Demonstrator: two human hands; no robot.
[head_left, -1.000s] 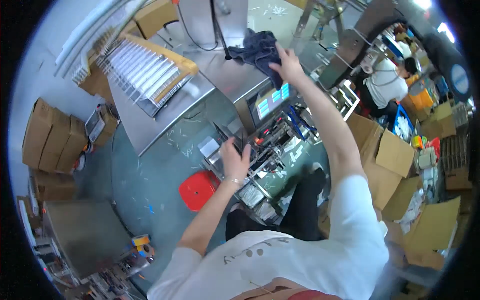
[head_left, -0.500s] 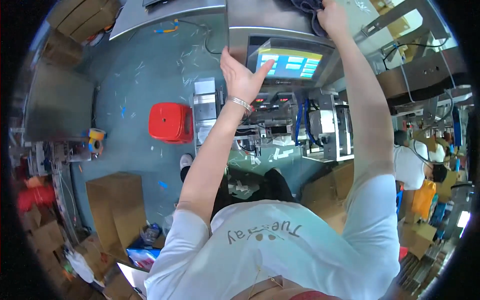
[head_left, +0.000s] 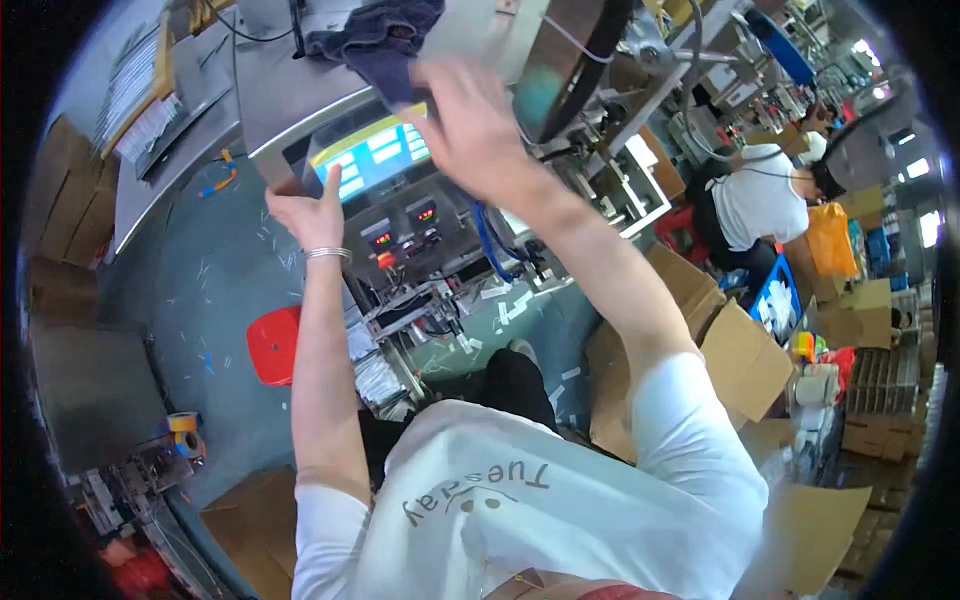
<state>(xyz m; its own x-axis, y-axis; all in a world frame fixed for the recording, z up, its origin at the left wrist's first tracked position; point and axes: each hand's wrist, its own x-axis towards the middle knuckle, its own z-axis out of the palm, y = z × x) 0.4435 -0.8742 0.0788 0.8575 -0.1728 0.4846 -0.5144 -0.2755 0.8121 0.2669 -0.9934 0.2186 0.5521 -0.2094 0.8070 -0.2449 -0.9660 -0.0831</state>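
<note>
My left hand (head_left: pixel 308 215) is open, thumb apart from fingers, at the lit screen's (head_left: pixel 385 152) left end. Right hand (head_left: pixel 470 125) blurred, at the screen's right end beside dark cloth (head_left: pixel 375 40) on metal surface (head_left: pixel 265 85); can't tell if gripping. 2 red readouts (head_left: pixel 381 240) below the screen.

Display panel (head_left: pixel 372 158): rectangular, dark-bordered and set in a metal housing; the screen is lit, with pale blocks on blue beneath a yellow band, and runs obliquely, its right end higher in view. Cloth (head_left: pixel 375 38): dark blue-grey, bunched in loose folds on the metal desk (head_left: pixel 270 90), its lower end trailing toward the panel's upper edge; contact there is indistinct.
</note>
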